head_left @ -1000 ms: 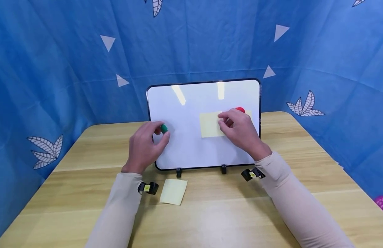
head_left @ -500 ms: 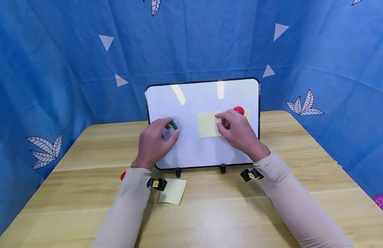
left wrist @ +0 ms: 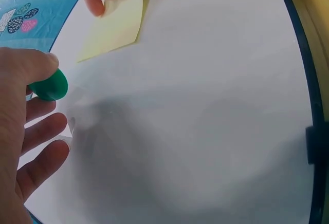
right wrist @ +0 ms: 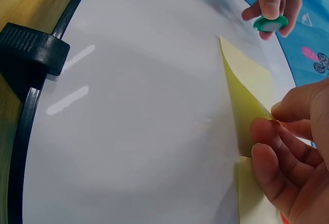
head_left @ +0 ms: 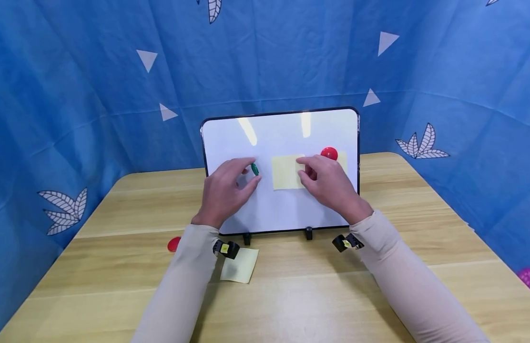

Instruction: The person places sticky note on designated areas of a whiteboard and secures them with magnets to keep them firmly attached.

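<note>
My left hand [head_left: 224, 193] pinches a round green magnet [head_left: 255, 169] between thumb and fingers, close in front of the whiteboard [head_left: 286, 214]. In the right wrist view the magnet's [left wrist: 53, 85] grey back shows, apart from the board. With thumb and fingertips, my right hand [head_left: 331, 186] pinches a yellow sticky note [right wrist: 244, 80] by its edge; the sheet bends away from the board there. A second yellow note [right wrist: 254, 193] lies on the board beside it, mostly behind my right hand in the head view. A red round magnet [head_left: 329, 153] sits on that second note's upper part.
Another yellow note [head_left: 240, 267] lies on the wooden table [head_left: 290, 305] before the board. A red magnet [head_left: 174, 244] lies beside my left sleeve. Black feet [head_left: 309, 233] hold the board upright, with a blue curtain [head_left: 265, 62] behind.
My left hand has moved right with the green magnet, towards the held note. The red magnet on the table has come into view from behind the left arm. The right hand has barely shifted.
</note>
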Available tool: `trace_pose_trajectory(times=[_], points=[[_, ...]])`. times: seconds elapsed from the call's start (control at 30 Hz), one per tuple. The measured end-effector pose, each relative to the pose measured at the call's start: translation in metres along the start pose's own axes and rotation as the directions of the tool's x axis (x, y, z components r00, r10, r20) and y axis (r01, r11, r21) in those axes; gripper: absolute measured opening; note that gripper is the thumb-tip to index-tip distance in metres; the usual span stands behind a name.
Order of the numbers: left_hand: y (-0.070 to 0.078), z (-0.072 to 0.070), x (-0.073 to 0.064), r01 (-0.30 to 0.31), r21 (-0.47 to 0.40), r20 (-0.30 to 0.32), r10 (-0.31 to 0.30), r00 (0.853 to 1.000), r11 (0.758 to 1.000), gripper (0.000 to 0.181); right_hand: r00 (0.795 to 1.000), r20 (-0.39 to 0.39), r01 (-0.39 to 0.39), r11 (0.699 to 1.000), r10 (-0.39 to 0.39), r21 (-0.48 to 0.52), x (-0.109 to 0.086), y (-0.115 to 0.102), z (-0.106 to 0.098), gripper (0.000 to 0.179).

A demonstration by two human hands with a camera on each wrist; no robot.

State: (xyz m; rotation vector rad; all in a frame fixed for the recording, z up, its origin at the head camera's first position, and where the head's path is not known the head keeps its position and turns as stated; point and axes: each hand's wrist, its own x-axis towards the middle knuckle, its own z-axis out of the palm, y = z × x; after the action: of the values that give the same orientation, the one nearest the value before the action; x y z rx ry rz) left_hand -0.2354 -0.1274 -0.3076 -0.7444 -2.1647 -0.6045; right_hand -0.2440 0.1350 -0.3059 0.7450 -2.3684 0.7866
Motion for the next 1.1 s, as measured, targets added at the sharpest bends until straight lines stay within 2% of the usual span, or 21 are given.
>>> trace_pose_trajectory(times=[0.43, 1.1], points=[[0.010, 0.017, 0.014, -0.034, 0.000, 0.039, 0.034, 0.999, 0.999, 0.047, 1.000, -0.025, 0.004, 0.999, -0.005, -0.032, -0.003, 0.001, 0.002, 0.034], [0.027, 0.033, 0.032, -0.058, 0.097, 0.066, 0.052, 0.996, 0.994, 0.048, 0.999, -0.042, 0.028, 0.999, -0.030, -0.047, -0.005, 0.002, 0.006, 0.033]])
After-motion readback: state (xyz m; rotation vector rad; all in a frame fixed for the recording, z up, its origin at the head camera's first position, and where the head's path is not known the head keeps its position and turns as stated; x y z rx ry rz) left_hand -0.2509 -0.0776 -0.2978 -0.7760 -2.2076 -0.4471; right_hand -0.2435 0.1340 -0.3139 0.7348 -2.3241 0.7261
